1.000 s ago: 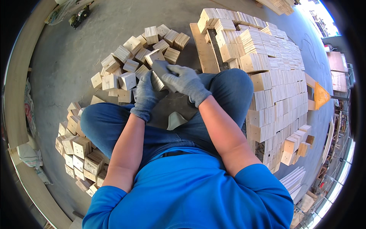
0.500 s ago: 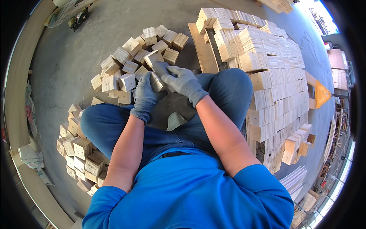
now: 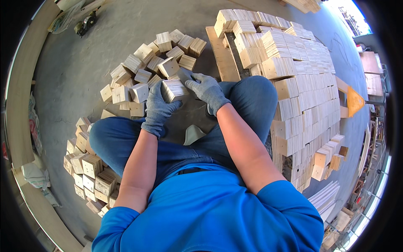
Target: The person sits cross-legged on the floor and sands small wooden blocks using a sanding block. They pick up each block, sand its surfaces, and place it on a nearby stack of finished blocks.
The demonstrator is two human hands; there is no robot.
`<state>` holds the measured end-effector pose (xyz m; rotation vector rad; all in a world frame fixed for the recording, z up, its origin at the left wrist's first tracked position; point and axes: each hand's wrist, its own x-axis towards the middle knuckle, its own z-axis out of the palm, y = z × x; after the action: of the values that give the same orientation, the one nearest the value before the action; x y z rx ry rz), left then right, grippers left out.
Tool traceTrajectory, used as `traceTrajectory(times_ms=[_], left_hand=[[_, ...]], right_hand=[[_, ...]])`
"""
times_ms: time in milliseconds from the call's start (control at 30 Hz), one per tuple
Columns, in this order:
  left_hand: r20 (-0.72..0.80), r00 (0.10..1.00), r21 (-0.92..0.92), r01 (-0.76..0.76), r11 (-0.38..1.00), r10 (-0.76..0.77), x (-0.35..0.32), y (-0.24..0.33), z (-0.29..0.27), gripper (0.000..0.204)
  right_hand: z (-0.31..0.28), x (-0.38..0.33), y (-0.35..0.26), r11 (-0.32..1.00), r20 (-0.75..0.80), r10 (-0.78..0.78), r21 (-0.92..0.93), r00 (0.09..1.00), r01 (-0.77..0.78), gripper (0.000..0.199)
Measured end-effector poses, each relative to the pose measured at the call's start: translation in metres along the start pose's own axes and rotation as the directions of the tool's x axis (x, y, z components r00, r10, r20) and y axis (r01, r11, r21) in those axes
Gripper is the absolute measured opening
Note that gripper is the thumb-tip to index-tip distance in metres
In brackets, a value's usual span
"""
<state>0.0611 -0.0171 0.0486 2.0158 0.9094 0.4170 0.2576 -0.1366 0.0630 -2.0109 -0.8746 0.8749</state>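
In its grey glove, my left hand (image 3: 158, 107) grips a plywood block (image 3: 174, 90) with pale, layered sides, held low between my knees. My right hand (image 3: 206, 90), gloved too, is closed around a dark grey flat piece (image 3: 184, 75), perhaps an abrasive pad, at the far right corner of that block. Whether pad and block touch I cannot tell. Just beyond both hands lies a loose heap of similar blocks (image 3: 142, 76) on the floor.
To my right, a big stack of layered blocks (image 3: 312, 80) stands by a wooden board (image 3: 222, 52). More blocks (image 3: 90, 166) are piled beside my left knee. A yellow-orange triangular part (image 3: 355, 102) juts out past the stack. A dark tool (image 3: 86, 23) lies far left.
The block in my left hand has turned and come up, so more of its striped side shows. My right hand with the dark piece has shifted slightly right, off the block's face.
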Motion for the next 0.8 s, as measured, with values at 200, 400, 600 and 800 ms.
traceTrajectory(times_ms=[200,400,600,800], left_hand=[[0.11,0.993,-0.431,0.079,0.899,-0.035,0.002,-0.011,0.016,0.096],[0.026,1.0,-0.056,0.01,0.998,-0.009,-0.002,-0.003,0.002,0.102],[0.016,1.0,-0.119,0.003,0.993,-0.001,0.001,-0.001,-0.002,0.099],[0.087,0.995,-0.436,0.0,0.9,0.043,0.001,-0.028,0.017,0.09]], right_hand=[[0.02,-0.022,-0.055,0.914,-0.04,-0.399,-0.098,0.916,0.393,0.058],[0.005,-0.009,-0.016,0.982,-0.013,-0.146,-0.12,0.989,0.144,0.062],[0.002,0.0,0.003,0.995,-0.038,-0.038,-0.099,0.999,0.034,0.067],[0.016,-0.02,-0.045,0.904,0.03,-0.426,-0.015,0.904,0.426,0.059]])
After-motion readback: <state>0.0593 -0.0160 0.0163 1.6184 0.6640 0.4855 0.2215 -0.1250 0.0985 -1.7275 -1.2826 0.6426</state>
